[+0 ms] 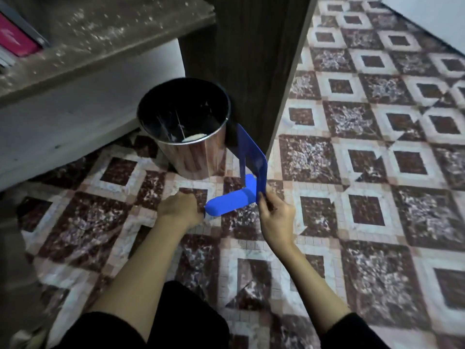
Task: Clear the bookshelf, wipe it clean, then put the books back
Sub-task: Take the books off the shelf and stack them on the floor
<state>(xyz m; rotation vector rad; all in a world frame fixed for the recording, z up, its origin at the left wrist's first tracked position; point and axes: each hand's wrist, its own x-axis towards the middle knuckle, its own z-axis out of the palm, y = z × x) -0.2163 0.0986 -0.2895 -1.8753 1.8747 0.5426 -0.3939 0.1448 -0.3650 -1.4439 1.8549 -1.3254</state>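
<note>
Bookshelf shelving (105, 34) is seen at upper left, coated in pale dust, with a pink book (15, 39) lying at its left end. Below it, a metal bin (183, 147) is set on the tiled floor (377, 172). A blue dustpan (251, 157), or so it seems, is held beside the bin. Its handle is gripped by the left hand (180, 210), and its blade edge is pinched by the right hand (275, 217).

It was probably a room in a home: maroon-and-white patterned floor tiles (364, 172), a dusty shelf (100, 41) in a dark wooden bookcase (251, 59) with a few books (15, 39), and a shiny metal waste bin (191, 152) on the floor beside it.
</note>
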